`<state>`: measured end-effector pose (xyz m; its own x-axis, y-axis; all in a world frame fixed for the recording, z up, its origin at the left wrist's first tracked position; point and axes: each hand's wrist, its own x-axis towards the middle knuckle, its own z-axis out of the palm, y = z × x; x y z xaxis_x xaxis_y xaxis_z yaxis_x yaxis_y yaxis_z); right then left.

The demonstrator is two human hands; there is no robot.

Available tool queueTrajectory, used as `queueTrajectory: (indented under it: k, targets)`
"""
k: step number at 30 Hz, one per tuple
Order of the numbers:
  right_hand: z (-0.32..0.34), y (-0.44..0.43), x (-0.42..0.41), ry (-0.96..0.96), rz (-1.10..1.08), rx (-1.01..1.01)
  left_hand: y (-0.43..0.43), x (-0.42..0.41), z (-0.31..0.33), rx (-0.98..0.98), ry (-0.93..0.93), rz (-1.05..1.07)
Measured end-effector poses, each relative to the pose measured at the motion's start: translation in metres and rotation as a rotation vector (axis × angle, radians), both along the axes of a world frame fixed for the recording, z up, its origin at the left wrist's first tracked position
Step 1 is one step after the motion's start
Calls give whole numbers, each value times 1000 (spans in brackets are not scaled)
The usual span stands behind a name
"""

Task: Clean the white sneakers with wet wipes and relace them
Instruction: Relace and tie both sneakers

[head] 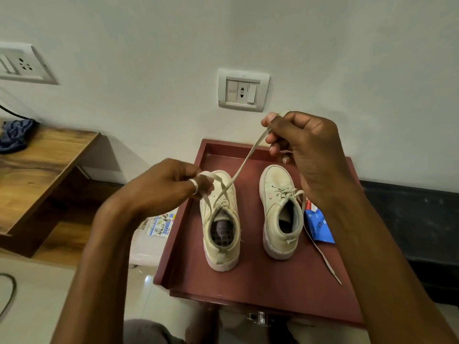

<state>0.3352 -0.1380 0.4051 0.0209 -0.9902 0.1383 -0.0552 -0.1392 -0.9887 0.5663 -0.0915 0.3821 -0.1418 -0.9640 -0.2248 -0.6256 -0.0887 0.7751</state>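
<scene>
The left sneaker point(232, 214) sits on the red desk point(248, 284), laced but unknotted. The grip of the left hand point(164, 184) pinches one end of its lace point(244, 160); the right hand point(305, 150) pinches the other end, held high. The right sneaker point(278, 207) looks laced, untied too. Low rims point(173, 247), wall point(149, 95) close behind; room above.

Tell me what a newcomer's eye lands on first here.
First, the two hands at mid-frame: the left hand and the raised right hand each grip an end of one lace that runs up from the left sneaker. Both sneakers stand side by side, toes to the wall, on a dark red tray. The right sneaker has a loose lace end lying beside a blue packet.
</scene>
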Motion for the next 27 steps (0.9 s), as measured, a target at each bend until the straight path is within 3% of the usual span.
queueTrajectory:
  k: [3, 8, 12, 14, 18, 21, 27]
  targets:
    - [2, 1, 0, 3, 26, -20, 10, 3, 9, 105, 261, -92]
    - [4, 4, 2, -3, 64, -54, 10, -2, 12, -41, 519, 60]
    - [6, 7, 5, 20, 130, -106, 6, -21, 16, -268, 436, 277]
    - [8, 8, 7, 66, 205, -159, 6, -31, 20, -276, 422, 294]
    - [12, 14, 13, 131, 413, -284, 10, -45, 27, -193, 368, 98]
    - [10, 17, 20, 154, 354, -332, 10, -45, 25, -213, 421, 21]
    - [-2, 16, 28, 144, 317, -97, 6, -37, 19, -321, 428, 45]
